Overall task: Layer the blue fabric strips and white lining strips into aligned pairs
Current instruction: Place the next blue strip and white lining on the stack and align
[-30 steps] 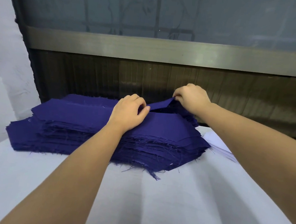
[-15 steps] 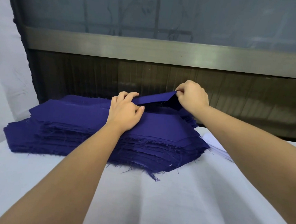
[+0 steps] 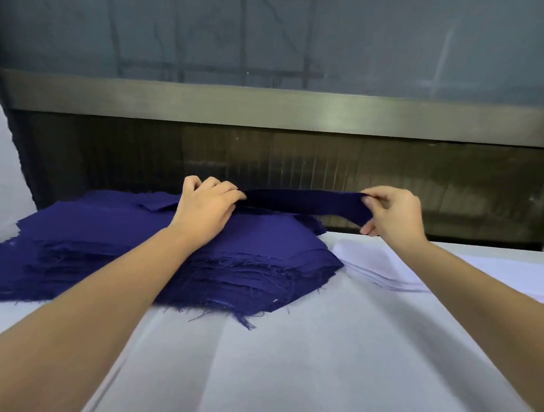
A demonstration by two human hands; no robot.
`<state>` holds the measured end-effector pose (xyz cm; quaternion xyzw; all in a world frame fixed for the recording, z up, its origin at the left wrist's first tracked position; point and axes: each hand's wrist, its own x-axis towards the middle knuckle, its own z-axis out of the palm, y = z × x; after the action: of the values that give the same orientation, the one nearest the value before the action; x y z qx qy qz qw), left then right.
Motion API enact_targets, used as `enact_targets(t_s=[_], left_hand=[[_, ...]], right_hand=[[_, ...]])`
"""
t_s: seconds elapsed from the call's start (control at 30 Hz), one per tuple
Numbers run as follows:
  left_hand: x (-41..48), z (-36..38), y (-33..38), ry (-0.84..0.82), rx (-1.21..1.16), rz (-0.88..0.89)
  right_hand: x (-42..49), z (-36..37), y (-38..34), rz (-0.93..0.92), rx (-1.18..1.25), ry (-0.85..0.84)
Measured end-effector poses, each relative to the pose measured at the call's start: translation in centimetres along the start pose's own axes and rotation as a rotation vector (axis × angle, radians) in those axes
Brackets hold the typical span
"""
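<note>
- Strip: one blue strip [image 3: 300,201] is lifted off the blue stack [image 3: 132,247], pulled flat between your hands just above the stack's far edge.
- Your left hand [image 3: 204,209] has its fingers curled round the strip's left end, above the stack's far middle. The wrist sits low over the top layer. My read is that this pins the layers below so only one strip comes away.
- Your right hand [image 3: 392,214] pinches the right end, fingers on top and thumb beneath, in the air just past the stack's far right corner.
- The light tension probably keeps the strip flat so its edges can be matched to a lining.
- The white lining strips [image 3: 388,268] lie in a flat pile just right of the stack, partly under your right forearm. I can't tell whether pile and stack touch.
- Edges: the stack's near side is frayed and loose threads trail onto the table cover [image 3: 285,367]. They could snag, so lift before you slide.
- Room: the dark panel [image 3: 426,184] stands close behind the stack, so there's little travel that way. The cover spreads wide on the stack's near side, and rightward over the linings looks like the short path.
</note>
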<state>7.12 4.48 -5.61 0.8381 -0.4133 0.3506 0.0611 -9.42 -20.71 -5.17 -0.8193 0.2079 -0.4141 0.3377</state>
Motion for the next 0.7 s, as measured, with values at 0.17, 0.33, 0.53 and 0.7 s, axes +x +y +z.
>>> enact_targets(t_s=[0.17,0.33,0.53,0.7], left_hand=[[0.7,-1.8,2.5,0.085,-0.004,0.238],[-0.5,-1.9,5.5,0.216,0.015,0.538],[-1.8,-2.4,8.6,0.311,-0.017,0.668],[-2.9,-3.3,13.0,0.259,-0.101,0.805]], right_hand=[[-1.8,-3.8,2.5,0.107,0.115,0.020],[-4.5,-7.9,5.1,0.093,0.149,0.037],[-7.9,-11.7,7.9,0.118,0.023,0.024],[-9.0,-15.2,9.3,0.143,-0.149,0.051]])
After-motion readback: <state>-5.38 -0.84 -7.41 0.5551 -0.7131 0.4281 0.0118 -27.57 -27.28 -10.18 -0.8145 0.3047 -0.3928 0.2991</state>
